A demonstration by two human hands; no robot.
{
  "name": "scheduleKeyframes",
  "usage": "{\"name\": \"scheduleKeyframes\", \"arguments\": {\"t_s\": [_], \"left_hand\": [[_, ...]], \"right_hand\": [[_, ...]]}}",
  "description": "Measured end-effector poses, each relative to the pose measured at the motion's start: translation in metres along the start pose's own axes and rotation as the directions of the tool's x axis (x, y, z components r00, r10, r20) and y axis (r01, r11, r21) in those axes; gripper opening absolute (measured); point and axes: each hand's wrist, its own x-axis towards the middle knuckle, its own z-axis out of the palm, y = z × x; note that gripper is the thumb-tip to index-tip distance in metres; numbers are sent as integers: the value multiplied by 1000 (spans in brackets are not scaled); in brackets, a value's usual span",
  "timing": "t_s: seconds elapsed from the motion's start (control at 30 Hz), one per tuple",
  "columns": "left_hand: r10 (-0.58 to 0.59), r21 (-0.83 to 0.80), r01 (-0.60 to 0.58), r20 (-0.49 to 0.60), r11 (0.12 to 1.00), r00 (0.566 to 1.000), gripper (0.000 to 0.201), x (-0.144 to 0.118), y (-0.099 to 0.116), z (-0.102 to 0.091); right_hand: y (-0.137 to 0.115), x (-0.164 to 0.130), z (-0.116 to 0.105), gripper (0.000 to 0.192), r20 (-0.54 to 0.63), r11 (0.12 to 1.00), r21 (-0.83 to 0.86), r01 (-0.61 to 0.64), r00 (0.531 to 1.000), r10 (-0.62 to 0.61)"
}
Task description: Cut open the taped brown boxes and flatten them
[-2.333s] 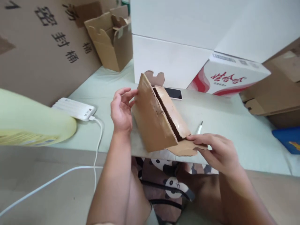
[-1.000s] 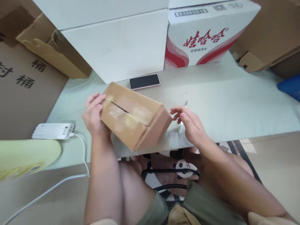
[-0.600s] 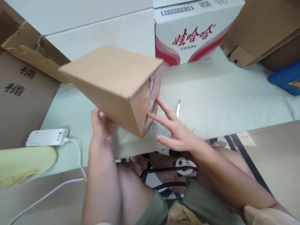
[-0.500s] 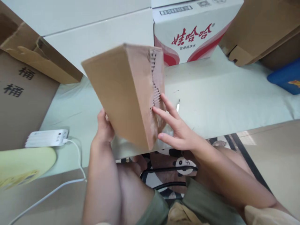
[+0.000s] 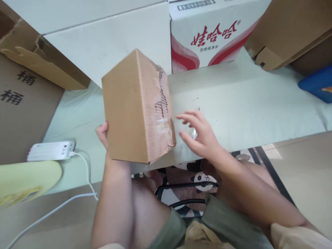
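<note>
The right hand [image 5: 201, 136] has left the closed cardboard box [image 5: 137, 109], fingers spread; left hand [image 5: 103, 133] grasps it.

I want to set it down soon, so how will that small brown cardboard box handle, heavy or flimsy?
The cardboard box is probably light: the left hand alone props it. Its torn, taped side looks weak and may flex. Standing on end, it could tip.

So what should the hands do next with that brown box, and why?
Probably bring the right hand back onto the cardboard box and press down its torn, taped end. The left hand alone holds the box up on end, the right fingers hover open just beside it, and the tape there looks wrinkled and loose.
</note>
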Motion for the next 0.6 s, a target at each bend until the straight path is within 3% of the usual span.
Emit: {"name": "scheduleKeyframes", "arguments": {"t_s": [0.07,0.13,0.23,0.33,0.4,0.47,0.53,0.6], "left_hand": [[50,-22,-50,-11,998,999,26,3,3,2],[58,-34,-59,-23,998,998,27,4,5,3],[67,-57,-69,-26,996,997,31,4,7,5],[106,-76,-105,5,992,994,28,8,5,4],[146,-99,-146,-7,984,989,23,12,4,2],[170,-121,-171,-23,978,985,20,15,3,0],[171,-128,-172,-22,977,985,21,17,3,-1],[163,-119,-165,-22,979,986,24,17,3,-1]], "right_hand": [[4,4,-7,37,-56,929,-241,-282,959,277],[9,8,-13,42,-14,774,-446,-450,868,496],[17,9,-16,51,142,657,-603,-453,749,647],[23,8,-15,51,211,669,-619,-411,734,646],[26,8,-13,56,201,708,-568,-420,763,614],[28,9,-13,58,182,778,-400,-484,790,585],[27,10,-13,53,180,836,-81,-543,817,548],[22,10,-14,44,222,813,272,-514,856,467]]}}
